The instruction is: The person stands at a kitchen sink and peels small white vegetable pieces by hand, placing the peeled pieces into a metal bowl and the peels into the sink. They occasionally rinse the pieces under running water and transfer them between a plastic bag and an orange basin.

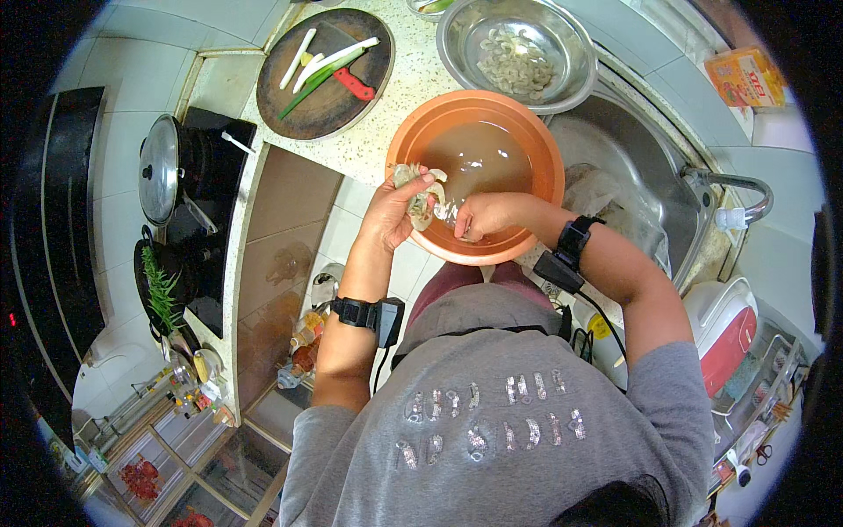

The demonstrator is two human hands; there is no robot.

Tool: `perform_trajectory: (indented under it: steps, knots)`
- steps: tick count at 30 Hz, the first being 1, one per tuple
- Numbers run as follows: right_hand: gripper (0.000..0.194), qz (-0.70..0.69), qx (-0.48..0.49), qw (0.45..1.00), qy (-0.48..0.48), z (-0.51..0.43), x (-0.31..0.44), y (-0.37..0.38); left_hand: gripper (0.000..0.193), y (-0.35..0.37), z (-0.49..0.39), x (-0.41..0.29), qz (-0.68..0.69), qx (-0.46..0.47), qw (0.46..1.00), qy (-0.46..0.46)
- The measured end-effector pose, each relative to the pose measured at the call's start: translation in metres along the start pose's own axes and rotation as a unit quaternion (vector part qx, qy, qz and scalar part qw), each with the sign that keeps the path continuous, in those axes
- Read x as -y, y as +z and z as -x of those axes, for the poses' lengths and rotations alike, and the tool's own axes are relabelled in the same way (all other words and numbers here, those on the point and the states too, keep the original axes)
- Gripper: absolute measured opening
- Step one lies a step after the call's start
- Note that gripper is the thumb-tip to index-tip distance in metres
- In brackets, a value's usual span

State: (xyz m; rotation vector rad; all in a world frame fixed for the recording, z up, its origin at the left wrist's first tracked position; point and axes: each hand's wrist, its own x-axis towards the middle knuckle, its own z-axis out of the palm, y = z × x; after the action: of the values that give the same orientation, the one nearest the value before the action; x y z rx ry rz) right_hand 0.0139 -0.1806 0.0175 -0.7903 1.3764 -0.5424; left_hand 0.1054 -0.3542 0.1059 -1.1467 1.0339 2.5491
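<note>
My left hand (390, 209) is closed around several raw shrimp (421, 191), gripping them over the left rim of an orange plastic basin (403, 135). Murky brownish water (484, 155) fills the lower part of the basin. Low inside its near side, my right hand (487, 216) has its fingers curled down close to the wall. Something small and pale shows under those fingertips, but whether they grip it is not clear. Behind the basin, a stainless steel bowl (454, 49) contains a heap of grey, peeled-looking shrimp (520, 69).
A round cutting board (280, 72) carries scallions (332, 66) and a red-handled knife (354, 84). To the right, the steel sink (612, 132) holds a clear plastic bag (619, 204) below the faucet (731, 181). A lidded pan (160, 172) stands on the black cooktop (211, 151) at left.
</note>
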Motion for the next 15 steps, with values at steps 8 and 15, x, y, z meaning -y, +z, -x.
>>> perform_trajectory:
  steps: [8,15]
  knots:
    - [0.026,-0.046,-0.010,0.998,-0.050,0.012,0.014,0.005,0.020,0.002,-0.003,0.004,0.010,-0.006,1.000,0.003]
    - [0.023,-0.058,-0.039,0.996,-0.054,0.020,0.025,0.012,0.020,0.001,-0.004,0.008,0.008,-0.002,1.000,0.004]
